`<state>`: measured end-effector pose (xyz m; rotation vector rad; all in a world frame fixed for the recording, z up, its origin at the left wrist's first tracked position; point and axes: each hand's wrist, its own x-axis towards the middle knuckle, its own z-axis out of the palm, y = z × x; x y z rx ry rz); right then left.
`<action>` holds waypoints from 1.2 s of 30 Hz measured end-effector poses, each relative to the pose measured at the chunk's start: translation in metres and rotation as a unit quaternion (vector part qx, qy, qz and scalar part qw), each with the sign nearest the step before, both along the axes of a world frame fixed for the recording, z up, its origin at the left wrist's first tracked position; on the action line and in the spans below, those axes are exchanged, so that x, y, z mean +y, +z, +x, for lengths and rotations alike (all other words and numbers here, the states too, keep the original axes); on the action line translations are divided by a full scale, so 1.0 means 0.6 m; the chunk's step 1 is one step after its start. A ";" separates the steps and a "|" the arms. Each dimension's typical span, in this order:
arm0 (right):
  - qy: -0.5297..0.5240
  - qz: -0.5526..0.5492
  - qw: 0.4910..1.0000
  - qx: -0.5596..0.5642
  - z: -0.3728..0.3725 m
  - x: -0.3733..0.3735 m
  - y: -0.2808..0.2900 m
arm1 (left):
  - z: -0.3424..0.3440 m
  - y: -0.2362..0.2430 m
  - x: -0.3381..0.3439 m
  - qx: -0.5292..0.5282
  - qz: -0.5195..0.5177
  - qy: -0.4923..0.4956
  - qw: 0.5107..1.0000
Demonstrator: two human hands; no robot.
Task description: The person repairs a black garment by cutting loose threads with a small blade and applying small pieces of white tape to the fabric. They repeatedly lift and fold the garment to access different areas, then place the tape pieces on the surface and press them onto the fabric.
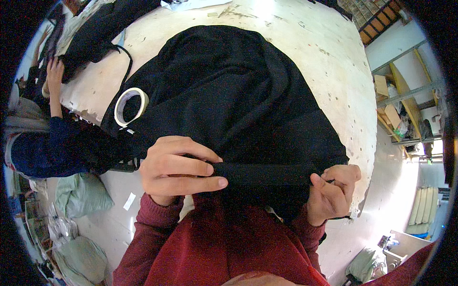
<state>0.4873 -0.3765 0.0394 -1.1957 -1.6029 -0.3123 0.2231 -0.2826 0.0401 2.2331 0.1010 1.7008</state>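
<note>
A large black garment (229, 90) is spread over the pale table, its near edge folded into a straight band (267, 174) close to my body. My left hand (179, 168) grips the left end of that band, fingers pressed along its front. At the right end, my right hand (334, 192) pinches the same edge between thumb and curled fingers. The band is stretched between both hands. A roll of masking tape (144, 106) rests on the garment's left part, beyond my left hand. Folds hide some of the cloth under my fingers.
The worn table (329, 66) extends past the garment. On the left, a co-worker's hand (55, 71) touches another dark cloth (102, 35). Stuffed green sacks (82, 195) lie on the floor at left, another sack (368, 263) at lower right. Shelving (405, 102) holds boxes at right.
</note>
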 end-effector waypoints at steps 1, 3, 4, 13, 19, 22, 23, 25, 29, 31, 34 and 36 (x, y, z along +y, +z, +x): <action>-0.004 0.002 1.000 -0.005 0.000 -0.001 -0.001 | -0.001 -0.001 0.000 0.000 0.001 0.005 1.000; -0.008 0.007 1.000 -0.006 0.001 -0.002 -0.003 | -0.001 -0.004 -0.001 0.000 -0.006 0.009 1.000; -0.007 0.009 1.000 -0.001 0.001 -0.003 -0.004 | -0.002 -0.005 -0.002 0.000 -0.004 0.015 1.000; -0.019 0.027 0.999 -0.023 0.001 -0.021 -0.008 | -0.014 -0.006 0.008 0.023 0.029 0.000 0.999; -0.020 0.049 0.998 -0.021 -0.008 -0.009 0.000 | -0.017 -0.008 0.002 0.000 0.021 0.057 0.998; -0.022 -0.027 0.999 -0.033 -0.021 -0.004 0.011 | 0.000 0.002 0.018 -0.070 -0.011 0.335 0.940; -0.033 -0.066 0.996 -0.043 -0.027 -0.006 0.015 | 0.003 0.010 0.024 -0.057 -0.105 0.468 0.875; 0.000 -0.094 0.991 -0.098 -0.042 -0.013 0.022 | 0.011 0.028 0.012 0.012 -0.234 0.494 0.837; -0.015 -0.050 0.984 -0.171 -0.073 -0.024 0.024 | 0.001 0.062 -0.070 0.163 -0.565 0.126 0.799; -0.006 0.005 0.980 -0.200 -0.088 -0.025 0.021 | 0.007 0.055 -0.098 0.123 -0.654 -0.028 0.746; 0.069 -0.086 0.986 -0.122 -0.114 -0.021 0.012 | 0.021 0.035 -0.114 0.015 -0.650 -0.007 0.760; 0.098 -0.189 0.974 -0.075 -0.120 -0.013 0.008 | 0.018 0.034 -0.113 -0.052 -0.600 -0.002 0.798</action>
